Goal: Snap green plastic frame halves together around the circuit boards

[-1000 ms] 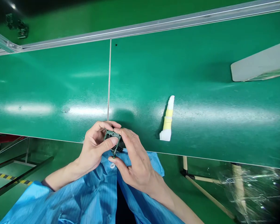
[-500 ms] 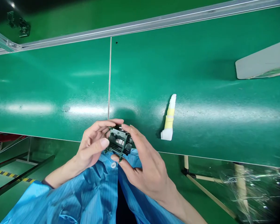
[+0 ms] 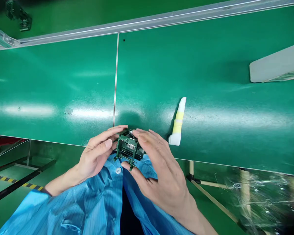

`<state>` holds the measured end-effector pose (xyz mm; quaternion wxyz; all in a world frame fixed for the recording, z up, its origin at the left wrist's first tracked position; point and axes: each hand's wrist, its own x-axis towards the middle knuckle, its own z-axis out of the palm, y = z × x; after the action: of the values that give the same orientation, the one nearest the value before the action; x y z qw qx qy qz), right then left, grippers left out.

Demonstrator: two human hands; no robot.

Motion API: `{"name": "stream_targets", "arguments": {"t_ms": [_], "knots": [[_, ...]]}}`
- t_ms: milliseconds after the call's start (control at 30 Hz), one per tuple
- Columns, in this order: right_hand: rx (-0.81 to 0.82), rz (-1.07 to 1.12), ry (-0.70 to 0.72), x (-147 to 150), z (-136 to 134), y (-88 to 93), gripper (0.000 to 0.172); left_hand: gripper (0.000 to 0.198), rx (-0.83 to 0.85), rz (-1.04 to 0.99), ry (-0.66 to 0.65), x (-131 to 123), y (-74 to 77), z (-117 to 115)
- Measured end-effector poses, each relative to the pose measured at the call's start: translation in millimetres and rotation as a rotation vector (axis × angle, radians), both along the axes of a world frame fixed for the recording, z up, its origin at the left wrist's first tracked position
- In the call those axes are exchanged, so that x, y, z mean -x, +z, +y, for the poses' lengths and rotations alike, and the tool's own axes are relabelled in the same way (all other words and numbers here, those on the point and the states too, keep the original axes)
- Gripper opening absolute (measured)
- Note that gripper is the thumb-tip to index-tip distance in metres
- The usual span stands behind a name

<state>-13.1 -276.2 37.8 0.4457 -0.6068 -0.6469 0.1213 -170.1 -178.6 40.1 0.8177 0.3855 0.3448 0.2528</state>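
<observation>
Both hands hold a small dark green and black frame-like part (image 3: 128,148) at the near edge of the green conveyor belt (image 3: 63,94). My left hand (image 3: 96,156) grips its left side with thumb and fingers. My right hand (image 3: 159,173) holds its right side, thumb beneath and fingers curved over the top. The part shows metal pieces inside its open frame. Blue striped sleeves (image 3: 88,202) cover my forearms below.
A white and yellow finger cot (image 3: 178,122) lies on the belt right of the hands. A grey flat piece (image 3: 276,67) sits at the far right. An aluminium rail (image 3: 161,21) runs along the belt's far side. Clear plastic wrap (image 3: 259,199) lies below right.
The part has been turned in the hands, its open frame side now facing up. My right hand's fingers have spread further over it and the hands have shifted slightly right.
</observation>
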Motion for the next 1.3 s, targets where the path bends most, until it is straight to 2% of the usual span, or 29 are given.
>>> {"name": "stream_targets", "arguments": {"t_ms": [100,200,333,400,567,633,767,900,1033,1200,1300], "knots": [[0.06,0.05,-0.024,-1,-2,1.0,0.055,0.037,-0.226,0.0,-0.076,7,-3.8,3],[0.09,0.078,-0.025,-1,-3,2.4,0.053,0.054,-0.483,-0.018,-0.194,14,-8.7,6],[0.119,0.119,-0.009,-1,-4,3.7,0.052,0.072,-0.656,0.0,-0.291,21,-13.1,10],[0.142,0.133,-0.01,-1,-4,3.2,0.053,0.074,-0.705,0.03,-0.287,22,-14.3,10],[0.208,0.2,-0.01,0,-5,2.8,0.053,0.072,-0.947,0.133,-0.132,19,-13.1,9],[0.209,0.248,-0.015,0,-5,3.3,0.056,0.073,-1.015,0.166,-0.108,18,-11.7,8],[0.178,0.293,-0.003,2,-5,-0.1,0.066,0.076,-1.027,0.188,-0.111,18,-11.3,8],[0.077,0.262,-0.023,4,-4,-5.4,0.074,0.073,-0.957,0.108,-0.144,18,-14.9,9],[0.112,0.232,-0.02,4,-5,-1.3,0.082,0.072,-0.862,0.032,-0.163,17,-18.2,9],[0.112,0.212,-0.025,3,-9,3.7,0.082,0.072,-0.813,0.007,-0.167,16,-20.6,7],[0.136,0.196,-0.033,2,-10,4.1,0.076,0.071,-0.766,-0.004,-0.165,16,-21.3,5]]}}
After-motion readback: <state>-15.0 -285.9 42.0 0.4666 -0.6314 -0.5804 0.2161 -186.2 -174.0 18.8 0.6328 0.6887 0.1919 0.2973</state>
